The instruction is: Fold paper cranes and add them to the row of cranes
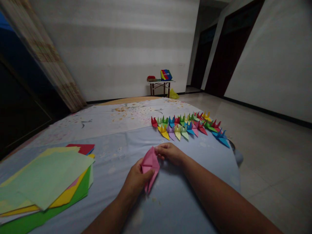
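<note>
A partly folded pink paper [150, 165] is held just above the blue cloth [117, 143] in front of me. My left hand [136, 179] grips its lower part, thumb pressed on the paper. My right hand [170, 152] pinches the paper's upper right edge with closed fingers. Beyond the hands, several finished paper cranes [187, 126] in red, green, blue, yellow and purple lie in rows on the cloth.
A loose stack of coloured paper sheets [44, 178] lies at the left on the cloth. A small table [159, 85] with a colourful box stands by the far wall, a yellow bag beside it. Bare tiled floor [268, 146] lies to the right; a curtain hangs at the left.
</note>
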